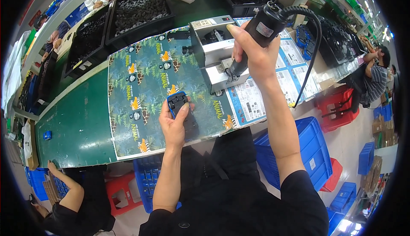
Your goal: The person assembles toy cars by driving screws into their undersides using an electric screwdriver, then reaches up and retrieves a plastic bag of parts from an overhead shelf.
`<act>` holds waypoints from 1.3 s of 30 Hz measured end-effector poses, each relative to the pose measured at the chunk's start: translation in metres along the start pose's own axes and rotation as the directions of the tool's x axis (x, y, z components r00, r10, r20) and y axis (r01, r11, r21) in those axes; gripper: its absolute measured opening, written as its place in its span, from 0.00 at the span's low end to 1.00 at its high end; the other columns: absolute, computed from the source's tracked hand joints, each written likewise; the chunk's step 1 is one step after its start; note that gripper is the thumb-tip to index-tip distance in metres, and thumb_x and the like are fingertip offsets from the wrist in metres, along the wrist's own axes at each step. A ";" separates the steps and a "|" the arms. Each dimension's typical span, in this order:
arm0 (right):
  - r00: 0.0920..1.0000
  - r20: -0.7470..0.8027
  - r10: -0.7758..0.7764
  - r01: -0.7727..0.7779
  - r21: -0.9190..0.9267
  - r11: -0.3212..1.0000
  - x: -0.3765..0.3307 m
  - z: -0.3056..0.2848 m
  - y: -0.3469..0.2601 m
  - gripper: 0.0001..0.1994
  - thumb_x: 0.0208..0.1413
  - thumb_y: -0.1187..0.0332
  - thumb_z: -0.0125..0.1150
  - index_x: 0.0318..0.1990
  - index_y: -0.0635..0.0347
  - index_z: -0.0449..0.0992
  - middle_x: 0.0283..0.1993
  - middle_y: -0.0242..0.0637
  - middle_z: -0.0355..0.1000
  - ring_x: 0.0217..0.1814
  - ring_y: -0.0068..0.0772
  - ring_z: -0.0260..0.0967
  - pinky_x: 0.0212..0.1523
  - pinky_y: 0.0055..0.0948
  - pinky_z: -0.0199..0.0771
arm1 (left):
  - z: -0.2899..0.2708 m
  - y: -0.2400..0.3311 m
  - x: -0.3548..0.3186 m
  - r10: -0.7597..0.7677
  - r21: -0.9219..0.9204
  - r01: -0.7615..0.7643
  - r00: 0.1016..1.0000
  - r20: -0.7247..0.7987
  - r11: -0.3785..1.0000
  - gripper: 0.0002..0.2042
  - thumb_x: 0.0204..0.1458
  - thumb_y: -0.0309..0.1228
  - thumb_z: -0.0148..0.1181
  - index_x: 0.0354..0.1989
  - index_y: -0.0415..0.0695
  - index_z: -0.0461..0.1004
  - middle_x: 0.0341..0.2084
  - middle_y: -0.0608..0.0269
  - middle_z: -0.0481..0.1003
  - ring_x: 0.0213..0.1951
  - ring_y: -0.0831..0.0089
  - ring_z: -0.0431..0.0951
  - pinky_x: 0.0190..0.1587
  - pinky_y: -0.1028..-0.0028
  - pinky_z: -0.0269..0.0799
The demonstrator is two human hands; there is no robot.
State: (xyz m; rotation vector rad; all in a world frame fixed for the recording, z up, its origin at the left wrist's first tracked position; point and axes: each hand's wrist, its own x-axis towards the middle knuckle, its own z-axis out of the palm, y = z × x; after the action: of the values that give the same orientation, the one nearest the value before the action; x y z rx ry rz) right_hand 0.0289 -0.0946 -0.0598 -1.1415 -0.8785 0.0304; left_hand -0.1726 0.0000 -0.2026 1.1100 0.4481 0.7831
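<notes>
My left hand [174, 125] grips a small blue and black toy-car chassis [179, 103] and holds it down on a printed sheet with jungle animals [141, 86] that covers the green bench. My right hand [252, 48] is wrapped around a black electric screwdriver [260, 31] hanging on a coiled black cable [311, 44]. The driver's tip points down into a grey metal screw feeder box [213, 52], behind and to the right of the chassis.
Black trays of small dark parts [136, 10] line the back of the green bench [72, 125]. Blue crates [311, 150] and red stools [337, 108] stand on the floor. Another person's arm [68, 185] rests at the lower left; a seated person [376, 78] is at the right.
</notes>
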 end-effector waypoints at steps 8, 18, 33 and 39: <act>0.970 -0.022 0.242 -0.237 0.135 0.962 -0.034 -0.021 0.002 0.08 0.57 0.68 0.61 0.32 0.61 0.69 0.16 0.32 0.62 0.13 0.24 0.60 0.19 0.26 0.66 | -0.002 -0.004 -0.001 0.002 0.029 -0.001 1.000 -0.014 1.000 0.15 0.56 0.26 0.61 0.50 0.39 0.70 0.43 0.56 0.78 0.39 0.71 0.81 0.42 0.73 0.77; 0.993 -0.113 0.030 0.008 0.325 0.946 -0.018 -0.029 -0.011 0.09 0.63 0.63 0.52 0.34 0.58 0.71 0.18 0.30 0.62 0.17 0.25 0.61 0.24 0.28 0.65 | -0.001 -0.004 0.002 -0.008 0.037 0.009 1.000 -0.008 0.999 0.15 0.56 0.26 0.61 0.51 0.39 0.71 0.44 0.56 0.78 0.39 0.72 0.80 0.41 0.74 0.77; 1.000 0.023 -0.020 0.020 -0.034 0.999 -0.013 -0.003 -0.003 0.08 0.56 0.71 0.63 0.32 0.62 0.69 0.16 0.33 0.64 0.14 0.25 0.62 0.21 0.26 0.67 | 0.000 -0.002 0.001 0.004 0.054 -0.003 1.000 -0.015 0.999 0.16 0.55 0.26 0.62 0.51 0.39 0.71 0.43 0.56 0.78 0.39 0.72 0.80 0.42 0.74 0.77; 0.959 0.008 0.284 -0.279 0.216 0.936 -0.039 -0.016 0.003 0.07 0.59 0.67 0.58 0.32 0.60 0.69 0.16 0.32 0.62 0.13 0.26 0.59 0.18 0.29 0.64 | -0.001 -0.007 0.003 0.006 0.066 -0.005 1.000 -0.013 0.998 0.16 0.55 0.26 0.63 0.50 0.38 0.71 0.43 0.56 0.78 0.39 0.73 0.80 0.41 0.74 0.77</act>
State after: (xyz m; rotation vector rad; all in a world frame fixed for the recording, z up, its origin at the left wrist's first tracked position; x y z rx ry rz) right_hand 0.0134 -0.1225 -0.0876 -1.0526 -0.6669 0.3404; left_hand -0.1685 0.0014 -0.2090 1.1684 0.4853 0.7855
